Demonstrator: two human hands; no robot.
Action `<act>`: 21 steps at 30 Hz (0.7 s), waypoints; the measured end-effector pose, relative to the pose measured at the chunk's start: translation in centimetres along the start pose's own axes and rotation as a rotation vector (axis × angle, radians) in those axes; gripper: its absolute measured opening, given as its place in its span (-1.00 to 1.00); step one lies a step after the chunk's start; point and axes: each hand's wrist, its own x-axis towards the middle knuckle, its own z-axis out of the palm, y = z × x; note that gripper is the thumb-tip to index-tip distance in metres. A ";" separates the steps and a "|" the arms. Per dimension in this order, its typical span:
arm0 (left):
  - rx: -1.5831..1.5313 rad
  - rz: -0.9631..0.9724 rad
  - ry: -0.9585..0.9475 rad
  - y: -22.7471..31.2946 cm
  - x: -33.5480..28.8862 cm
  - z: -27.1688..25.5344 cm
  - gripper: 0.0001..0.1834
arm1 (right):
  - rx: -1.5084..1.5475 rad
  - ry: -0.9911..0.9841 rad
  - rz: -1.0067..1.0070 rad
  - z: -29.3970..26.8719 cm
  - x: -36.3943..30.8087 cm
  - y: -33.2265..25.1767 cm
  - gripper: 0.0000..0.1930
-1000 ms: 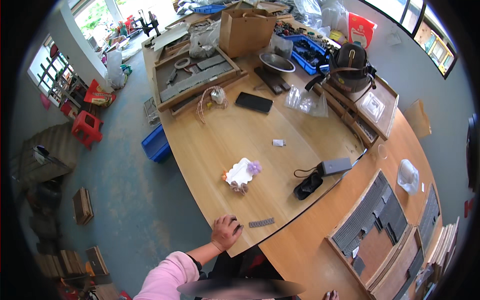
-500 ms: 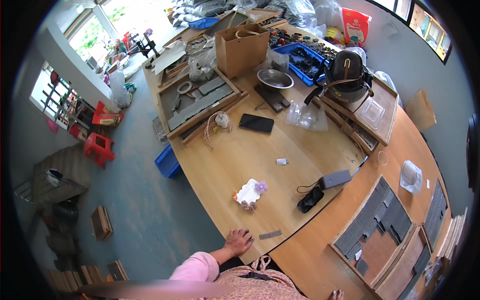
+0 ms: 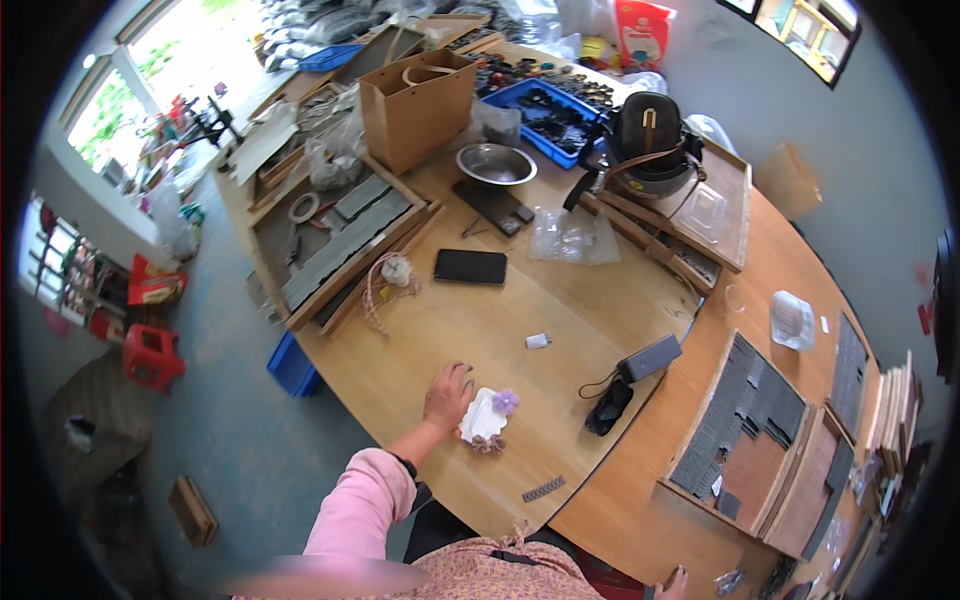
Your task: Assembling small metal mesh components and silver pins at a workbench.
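My left hand [image 3: 449,396] reaches forward over the wooden table, its fingers stretched out at the left edge of a small white scalloped piece [image 3: 480,418]. A purple flower ornament [image 3: 505,402] sits at that piece's right corner, and a brownish flower ornament [image 3: 488,444] at its near edge. Part of the left side is hidden behind the hand. At the lower rim, only the fingers of my right hand [image 3: 672,584] show, apart and with nothing visible in them. A short grey ridged strip [image 3: 543,489] lies on the table nearer to me.
Around the table [image 3: 400,345] lie a black phone [image 3: 470,267], white plug [image 3: 538,341], grey box [image 3: 650,358] and black pouch [image 3: 608,406]. A metal bowl [image 3: 496,164], paper bag [image 3: 415,110] and wooden tray [image 3: 340,245] stand farther back. Trays of dark strips [image 3: 738,415] are at right.
My left hand has moved forward from the table's front edge to the white piece. The whole view has shifted somewhat, and my right hand stays at the lower rim.
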 end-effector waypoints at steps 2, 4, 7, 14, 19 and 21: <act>-0.018 0.001 -0.016 -0.4 2.8 1.3 -0.75 | 0.071 0.098 0.084 0.3 -2.2 -3.9 -0.33; 0.043 0.094 -0.096 -0.6 5.5 2.2 -0.72 | 0.253 0.068 0.133 -0.3 -3.7 -9.3 -0.48; 0.141 0.215 -0.166 -3.0 8.5 4.1 -0.72 | 0.277 0.105 -0.044 -2.4 -4.6 -17.2 -0.60; 0.204 0.329 -0.203 -4.1 10.5 4.5 -0.68 | 0.492 0.108 -0.214 -9.4 4.0 -25.1 -0.69; 0.201 0.269 -0.231 -5.0 9.7 3.9 -0.60 | 0.438 0.134 -0.438 -16.2 18.1 -34.5 -0.68; 0.204 0.234 -0.247 -4.5 9.7 3.7 -0.57 | 0.375 0.175 -0.501 -18.8 24.1 -38.7 -0.65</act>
